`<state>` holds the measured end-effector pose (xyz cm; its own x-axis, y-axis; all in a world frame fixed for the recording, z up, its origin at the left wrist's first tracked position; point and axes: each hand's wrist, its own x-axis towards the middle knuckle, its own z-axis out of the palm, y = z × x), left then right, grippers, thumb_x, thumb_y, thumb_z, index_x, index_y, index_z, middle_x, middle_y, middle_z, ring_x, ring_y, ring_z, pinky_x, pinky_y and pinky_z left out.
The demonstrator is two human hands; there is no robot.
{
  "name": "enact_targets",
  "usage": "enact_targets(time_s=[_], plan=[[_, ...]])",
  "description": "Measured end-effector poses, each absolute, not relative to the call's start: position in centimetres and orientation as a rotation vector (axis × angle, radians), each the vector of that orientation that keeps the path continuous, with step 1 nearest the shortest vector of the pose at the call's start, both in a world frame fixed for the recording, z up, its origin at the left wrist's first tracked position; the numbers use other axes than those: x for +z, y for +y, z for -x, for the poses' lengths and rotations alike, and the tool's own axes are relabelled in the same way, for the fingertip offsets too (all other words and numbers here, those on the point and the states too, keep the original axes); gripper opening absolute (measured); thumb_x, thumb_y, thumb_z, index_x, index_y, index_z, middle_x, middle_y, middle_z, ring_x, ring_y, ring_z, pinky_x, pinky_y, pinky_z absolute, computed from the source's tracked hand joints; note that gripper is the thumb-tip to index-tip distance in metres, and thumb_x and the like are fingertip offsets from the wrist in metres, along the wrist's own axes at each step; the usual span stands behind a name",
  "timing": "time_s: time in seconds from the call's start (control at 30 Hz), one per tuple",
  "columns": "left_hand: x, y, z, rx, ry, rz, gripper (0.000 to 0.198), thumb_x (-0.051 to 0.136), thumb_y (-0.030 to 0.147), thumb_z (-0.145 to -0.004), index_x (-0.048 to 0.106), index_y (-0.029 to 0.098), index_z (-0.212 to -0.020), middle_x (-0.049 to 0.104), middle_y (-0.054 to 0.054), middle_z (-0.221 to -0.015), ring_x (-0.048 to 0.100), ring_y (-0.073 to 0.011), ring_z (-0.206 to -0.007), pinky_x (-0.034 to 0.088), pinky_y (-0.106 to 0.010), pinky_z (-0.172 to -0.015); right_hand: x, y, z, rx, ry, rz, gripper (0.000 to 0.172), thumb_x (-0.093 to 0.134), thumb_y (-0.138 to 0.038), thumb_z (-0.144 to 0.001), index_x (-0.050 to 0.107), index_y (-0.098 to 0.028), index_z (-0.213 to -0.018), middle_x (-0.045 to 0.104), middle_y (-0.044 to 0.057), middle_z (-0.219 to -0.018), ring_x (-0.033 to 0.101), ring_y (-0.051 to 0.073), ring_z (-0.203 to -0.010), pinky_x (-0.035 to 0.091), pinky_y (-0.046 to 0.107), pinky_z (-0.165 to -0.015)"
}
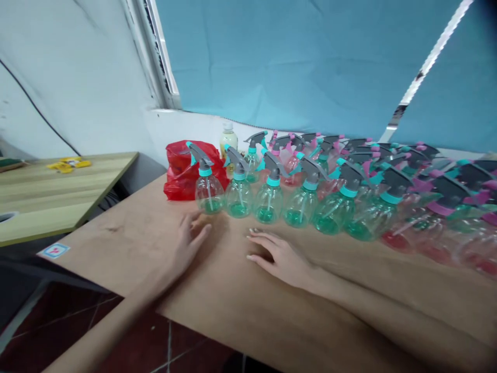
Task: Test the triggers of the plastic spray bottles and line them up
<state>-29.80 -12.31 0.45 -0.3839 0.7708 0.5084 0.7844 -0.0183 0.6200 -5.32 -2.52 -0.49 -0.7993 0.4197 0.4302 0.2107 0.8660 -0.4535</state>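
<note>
My left hand point(190, 241) hovers at or rests on the brown tabletop point(229, 269), fingers apart and holding nothing. Nearest to it stands a clear spray bottle point(209, 191) with a green base, a turquoise collar and a grey trigger head. My right hand point(281, 256) is over the table too, its fingers loosely spread with nothing between them. Just beyond it are more green spray bottles, among them one in front of the fingertips point(267, 199) and another to its right point(301, 204). Whether either hand touches the wood is hard to tell.
Several rows of green and pink spray bottles point(438, 217) fill the table's back and right. A red plastic bag point(176, 176) and a capped bottle of pale liquid point(229, 139) stand at the back left. A second table point(104, 178) with yellow items point(70, 164) lies left, across a gap.
</note>
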Motion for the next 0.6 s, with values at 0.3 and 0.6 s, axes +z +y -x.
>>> enact_targets(time_s=[0.3,0.6], plan=[[1.9,-6.5,33.7,-1.438,-2.169,1.353,0.079,0.074,0.049,-0.065,0.041,0.020,-0.131,0.049,-0.013,-0.127,0.044,-0.0367,-0.123,0.036,-0.052,-0.100,0.1,-2.5,6.8,0.451,-2.613,0.410,0.051,0.054,-0.043,-0.089,0.057,-0.008,-0.126,0.056,0.014,-0.135,0.046,0.025,-0.132,0.038,0.044,-0.111],[2.4,-4.0,33.3,-1.420,-2.146,1.460,0.081,0.076,0.053,-0.066,0.042,0.017,-0.130,0.052,-0.015,-0.125,0.049,-0.0339,-0.120,0.039,-0.047,-0.099,-0.2,-3.1,6.1,0.409,-2.640,0.370,0.059,0.047,-0.051,-0.090,0.054,-0.009,-0.131,0.050,0.014,-0.140,0.042,0.024,-0.135,0.033,0.044,-0.113]])
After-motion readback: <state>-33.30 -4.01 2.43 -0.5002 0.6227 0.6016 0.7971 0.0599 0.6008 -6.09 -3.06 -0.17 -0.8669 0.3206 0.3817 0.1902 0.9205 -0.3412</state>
